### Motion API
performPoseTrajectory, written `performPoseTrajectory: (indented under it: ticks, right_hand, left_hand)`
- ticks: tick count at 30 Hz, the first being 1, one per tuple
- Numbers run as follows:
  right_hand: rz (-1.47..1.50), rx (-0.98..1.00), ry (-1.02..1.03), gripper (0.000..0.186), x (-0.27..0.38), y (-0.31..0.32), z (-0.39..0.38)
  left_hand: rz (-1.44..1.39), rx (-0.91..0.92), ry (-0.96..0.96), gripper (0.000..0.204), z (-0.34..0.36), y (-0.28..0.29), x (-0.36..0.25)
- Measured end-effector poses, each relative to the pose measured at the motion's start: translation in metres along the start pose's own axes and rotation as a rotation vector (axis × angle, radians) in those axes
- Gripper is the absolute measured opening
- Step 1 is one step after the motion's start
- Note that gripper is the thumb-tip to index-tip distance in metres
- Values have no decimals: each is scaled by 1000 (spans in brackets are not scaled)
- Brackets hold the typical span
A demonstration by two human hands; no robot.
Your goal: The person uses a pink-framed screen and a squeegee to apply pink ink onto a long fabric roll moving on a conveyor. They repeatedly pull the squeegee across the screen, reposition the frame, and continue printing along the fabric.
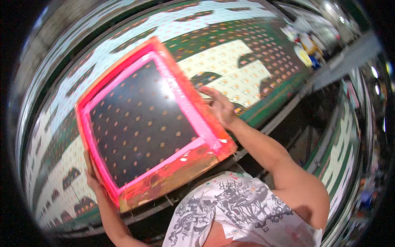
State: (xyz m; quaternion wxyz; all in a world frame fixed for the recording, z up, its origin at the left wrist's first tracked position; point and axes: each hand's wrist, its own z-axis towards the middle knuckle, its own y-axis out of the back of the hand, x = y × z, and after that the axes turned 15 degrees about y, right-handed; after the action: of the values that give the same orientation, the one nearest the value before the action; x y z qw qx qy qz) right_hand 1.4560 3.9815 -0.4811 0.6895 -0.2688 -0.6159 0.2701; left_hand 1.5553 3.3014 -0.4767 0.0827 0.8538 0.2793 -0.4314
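Note:
A screen printing frame (170, 175) lies tilted in front of me. It has a worn red and bare-wood border, bright pink inner edges and a dark, glossy mesh dotted with small tan marks. My left hand (94, 180) is closed on its left side near the lower corner, with some fingers hidden by the wood. Beside its right side is my right hand (222, 108), fingers apart and reaching toward the red edge. Whether those fingertips touch the wood cannot be made out. Under the frame is a long green table (263, 113) bearing printed sheets.
Cream sheets (247, 84) with small orange motifs lie beyond the frame, and pale blue sheets (228, 16) run along the far side. Bottles and bags (308, 45) crowd the far right end. A metal rail (284, 119) follows the near edge. Another sheet-covered table (339, 136) stands at right.

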Motion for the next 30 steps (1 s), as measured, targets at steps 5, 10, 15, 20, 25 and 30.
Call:
performPoseTrajectory:
  ticks: [5,10,15,20,25,30]
  right_hand:
    - [-131,19,67,69,23,-3,10]
    - [-270,68,108,71,41,-9,1]
    - [-384,177,110,67,37,-27,0]
    - [-345,173,49,60,25,-22,1]
    - [-386,115,65,58,15,-40,0]
    - [-558,92,173,56,18,-49,-7]
  left_hand:
    - [-36,-3,15,77,-23,-17,-17]
    - [-122,51,66,78,-36,-44,-20]
    - [-178,171,35,77,-11,-16,-9]
    - [-161,187,-19,72,9,0,-7]
    - [-204,222,-71,68,30,8,7]
    - [-234,201,-138,54,50,3,28]
